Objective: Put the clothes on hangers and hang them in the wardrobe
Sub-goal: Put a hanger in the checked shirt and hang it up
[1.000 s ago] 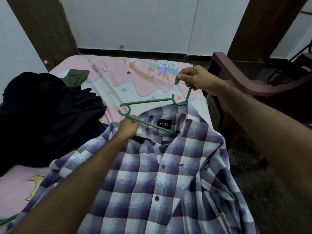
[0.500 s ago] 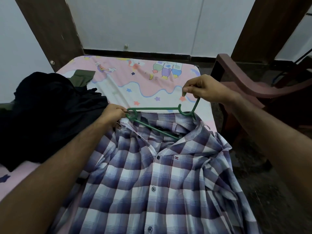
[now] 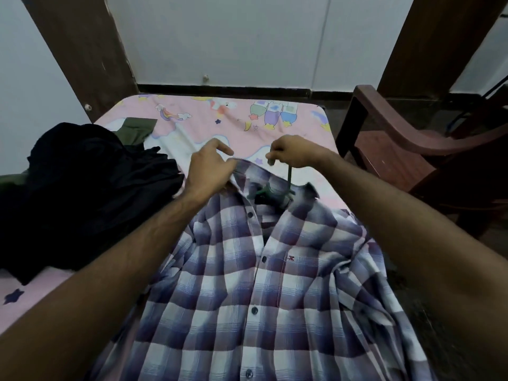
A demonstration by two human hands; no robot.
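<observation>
A purple and white checked shirt [image 3: 275, 284] lies front up on the bed, its collar toward the far end. A green hanger [image 3: 289, 179] sits inside the collar; only its hook stem and a bit of its frame show, the rest is hidden under the cloth. My right hand [image 3: 294, 154] grips the hanger's hook above the collar. My left hand [image 3: 209, 169] pinches the left side of the collar and lifts it.
A heap of black clothes [image 3: 82, 193] lies on the left of the pink patterned bed [image 3: 247, 116], with an olive garment [image 3: 137, 130] behind it. A dark red plastic chair [image 3: 406, 149] stands close on the right. Wooden frame posts and a white wall lie beyond.
The hanger's arms have slid into the shirt and are now mostly hidden. My right hand came lower and toward the collar with the hook. My left hand shifted right onto the collar.
</observation>
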